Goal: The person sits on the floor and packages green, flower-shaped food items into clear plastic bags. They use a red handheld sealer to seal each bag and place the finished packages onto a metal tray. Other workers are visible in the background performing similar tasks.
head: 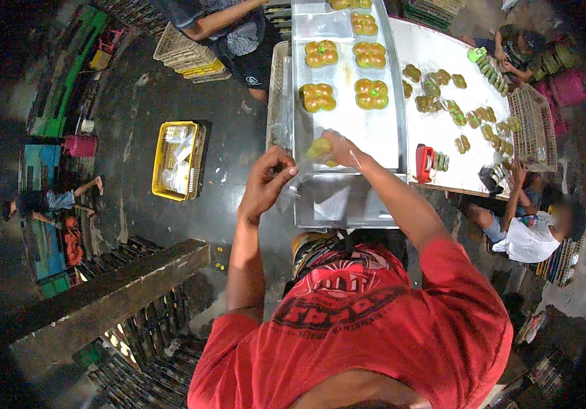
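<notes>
My left hand (268, 180), left of the work surface, pinches the edge of a clear plastic film or bag (303, 176) between thumb and fingers. The plastic stretches towards my right hand (341, 148), which grips a cluster of greenish-yellow tomatoes (318, 149) low over the near end of the white work surface (341, 125). Some of the plastic lies over the right hand and wrist, and the hand hides part of the cluster. Farther up the surface sit several clusters of orange-green tomatoes, the nearest being a left cluster (318, 97) and a right cluster (371, 94).
A stainless steel shelf (364, 197) adjoins the surface's near end. A long crate (278, 97) stands along its left side. At right, a white table (456, 168) carries packs and a red tape dispenser (424, 163). A yellow crate (156, 163) is on the floor. Several people are nearby.
</notes>
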{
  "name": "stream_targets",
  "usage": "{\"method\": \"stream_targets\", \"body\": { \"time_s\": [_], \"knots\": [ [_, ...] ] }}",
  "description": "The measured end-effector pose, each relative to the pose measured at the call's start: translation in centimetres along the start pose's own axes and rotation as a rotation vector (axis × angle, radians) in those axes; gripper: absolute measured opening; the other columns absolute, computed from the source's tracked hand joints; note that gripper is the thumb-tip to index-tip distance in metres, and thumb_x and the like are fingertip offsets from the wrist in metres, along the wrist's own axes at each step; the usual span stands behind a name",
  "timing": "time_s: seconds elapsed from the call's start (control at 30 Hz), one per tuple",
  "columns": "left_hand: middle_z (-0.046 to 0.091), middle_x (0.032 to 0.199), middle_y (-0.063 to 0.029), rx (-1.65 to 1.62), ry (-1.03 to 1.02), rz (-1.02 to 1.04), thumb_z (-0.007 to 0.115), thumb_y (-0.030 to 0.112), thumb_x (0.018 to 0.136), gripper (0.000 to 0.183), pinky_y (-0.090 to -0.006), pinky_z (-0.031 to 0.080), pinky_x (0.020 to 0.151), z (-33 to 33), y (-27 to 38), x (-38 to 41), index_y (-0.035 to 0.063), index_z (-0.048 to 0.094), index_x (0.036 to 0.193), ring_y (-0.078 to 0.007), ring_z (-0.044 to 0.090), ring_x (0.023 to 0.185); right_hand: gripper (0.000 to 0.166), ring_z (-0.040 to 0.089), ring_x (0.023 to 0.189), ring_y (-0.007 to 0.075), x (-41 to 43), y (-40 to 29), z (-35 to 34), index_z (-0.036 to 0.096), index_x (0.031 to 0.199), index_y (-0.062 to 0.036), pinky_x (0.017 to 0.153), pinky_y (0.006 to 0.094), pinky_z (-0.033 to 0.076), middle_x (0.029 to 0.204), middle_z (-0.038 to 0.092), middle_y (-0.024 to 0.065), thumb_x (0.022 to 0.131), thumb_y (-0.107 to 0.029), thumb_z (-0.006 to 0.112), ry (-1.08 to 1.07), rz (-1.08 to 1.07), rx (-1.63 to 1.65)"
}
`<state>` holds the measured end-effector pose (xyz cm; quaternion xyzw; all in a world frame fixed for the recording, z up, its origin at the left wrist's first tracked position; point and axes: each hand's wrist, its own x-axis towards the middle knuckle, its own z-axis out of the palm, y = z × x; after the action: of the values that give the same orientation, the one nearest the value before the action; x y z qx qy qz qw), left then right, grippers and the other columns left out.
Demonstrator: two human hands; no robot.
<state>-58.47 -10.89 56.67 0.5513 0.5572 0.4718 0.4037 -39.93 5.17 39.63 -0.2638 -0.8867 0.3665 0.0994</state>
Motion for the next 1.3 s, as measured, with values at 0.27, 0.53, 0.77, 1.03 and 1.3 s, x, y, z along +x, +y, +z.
{"method": "stream_targets", "body": {
  "time_s": [0.27,0.53,0.77,1.03,1.3],
  "knots": [
    [0.055,0.079,-0.0051,0.044,-0.133,0.211,0.069,0.013,0.085,0.015,-0.0297,0.041,0.067,-0.2,4.3,2.7,0.0015,0.059,0.082,-0.0179,0.052,0.075,0.053,0.043,0.125,0.0216,-5.8,-4.4,-14.7,0.037,0.141,-0.0115,0.105,0.0345,0.037,0.136,0.043,0.0111,0.093,-0.018,0.058,0.738,0.122,0.962],
    [0.059,0.079,-0.0060,0.128,-0.647,0.368,0.072,0.011,0.082,0.012,-0.0329,0.043,0.070,2.0,9.8,5.6,0.0021,0.064,0.084,-0.0192,0.055,0.079,0.063,0.043,0.125,0.0218,-9.3,-17.9,-21.1,0.037,0.139,-0.0065,0.107,0.0351,0.033,0.134,0.043,0.0097,0.084,-0.015,0.065,0.756,-0.306,0.639],
    [0.053,0.087,-0.0039,-0.198,-0.348,0.347,0.071,0.010,0.082,0.012,-0.0296,0.039,0.075,3.2,7.9,5.7,0.0036,0.061,0.083,-0.0172,0.049,0.088,0.027,0.057,0.106,0.0175,-11.4,-18.6,-18.4,0.057,0.115,-0.0012,0.094,0.0319,0.043,0.106,0.062,0.0106,0.095,-0.019,0.055,0.631,-0.021,0.516],
    [0.049,0.086,-0.0015,-0.297,-0.464,0.167,0.068,0.012,0.086,0.013,-0.0254,0.036,0.073,5.5,6.3,5.1,0.0039,0.058,0.083,-0.0130,0.046,0.082,0.043,0.054,0.082,0.0182,-10.6,-16.3,-15.8,0.061,0.080,0.0052,0.079,0.0305,0.043,0.084,0.055,0.0090,0.101,-0.028,0.043,0.317,0.038,0.459],
    [0.049,0.080,0.0043,-0.432,-0.165,0.020,0.063,0.017,0.092,0.013,-0.0227,0.035,0.068,6.5,5.2,4.9,0.0071,0.056,0.087,-0.0063,0.043,0.076,0.019,0.061,0.080,0.0209,-9.8,-16.0,-15.2,0.064,0.090,0.0028,0.074,0.0341,0.047,0.085,0.063,0.0102,0.085,-0.015,0.064,0.191,-0.132,0.390]
  ]
}}
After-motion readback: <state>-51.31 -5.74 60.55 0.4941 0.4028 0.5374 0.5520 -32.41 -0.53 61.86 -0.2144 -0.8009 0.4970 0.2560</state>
